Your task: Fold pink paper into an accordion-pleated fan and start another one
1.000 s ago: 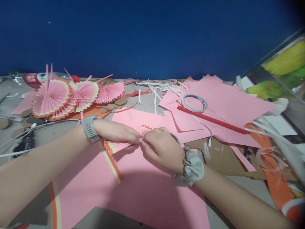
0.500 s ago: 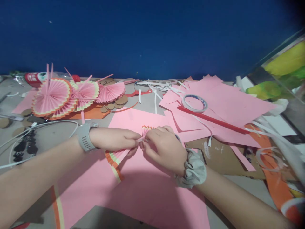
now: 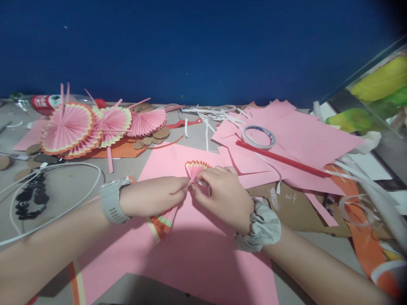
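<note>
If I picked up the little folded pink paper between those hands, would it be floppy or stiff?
The pleated pink paper is probably very light, as it looks like thin paper. Its zigzag folds likely make it stiff along the creases. It may spread easily, since its orange-and-yellow edge fans out.

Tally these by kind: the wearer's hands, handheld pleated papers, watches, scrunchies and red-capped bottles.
Hands: 2, left hand and right hand
Pleated paper: 1
Watch: 1
Scrunchie: 1
Bottle: 1
Total: 6
</note>
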The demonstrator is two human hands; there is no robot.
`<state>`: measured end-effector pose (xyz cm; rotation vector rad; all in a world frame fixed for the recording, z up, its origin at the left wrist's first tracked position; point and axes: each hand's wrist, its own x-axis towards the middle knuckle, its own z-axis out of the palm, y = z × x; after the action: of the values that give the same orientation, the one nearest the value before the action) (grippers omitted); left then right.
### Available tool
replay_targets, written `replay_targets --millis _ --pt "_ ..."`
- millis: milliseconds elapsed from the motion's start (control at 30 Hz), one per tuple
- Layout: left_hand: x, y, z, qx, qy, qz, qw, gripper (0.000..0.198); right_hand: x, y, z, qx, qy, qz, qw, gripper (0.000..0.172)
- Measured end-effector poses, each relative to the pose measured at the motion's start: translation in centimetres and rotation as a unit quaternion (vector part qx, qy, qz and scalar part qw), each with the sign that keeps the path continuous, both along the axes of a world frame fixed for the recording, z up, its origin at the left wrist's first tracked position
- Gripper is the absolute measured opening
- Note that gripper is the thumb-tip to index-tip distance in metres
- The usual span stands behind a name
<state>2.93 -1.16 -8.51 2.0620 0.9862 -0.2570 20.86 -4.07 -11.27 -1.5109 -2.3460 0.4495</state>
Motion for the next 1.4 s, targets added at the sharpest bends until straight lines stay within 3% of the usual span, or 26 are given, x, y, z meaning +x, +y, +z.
replay_targets --millis 267,500,633,967,1167,1400 --pt "-0.2 -1.8 -1.4 0.08 0.011 -0.002 0.997 0.02 0.0 0.0 -0.3 0.012 -0.031 0.01 0.999 0.014" --pt "-0.5 -1.5 -1.1 0.102 0.003 -0.001 0.995 0.027 0.3 0.1 -0.2 0.006 -0.038 0.042 0.998 0.018" --pt "-0.4 -1.5 -0.6 0.102 0.03 0.021 0.994 0.034 0.3 0.1 -0.4 -0.024 -0.009 0.042 0.999 0.019" --pt "0.1 -2.4 -0.7 0.187 0.127 0.009 0.974 0.026 0.4 0.3 -0.5 -0.074 0.061 0.008 0.995 0.015" --pt "-0.4 -2.4 -1.0 0.198 0.143 0.013 0.97 0.023 1.0 0.8 -0.9 -0.13 0.172 -0.031 0.976 0.04" --pt "-0.6 -2.9 -1.7 0.214 0.157 0.04 0.963 0.022 2.0 2.1 -1.6 -0.165 0.24 -0.05 0.955 0.031"
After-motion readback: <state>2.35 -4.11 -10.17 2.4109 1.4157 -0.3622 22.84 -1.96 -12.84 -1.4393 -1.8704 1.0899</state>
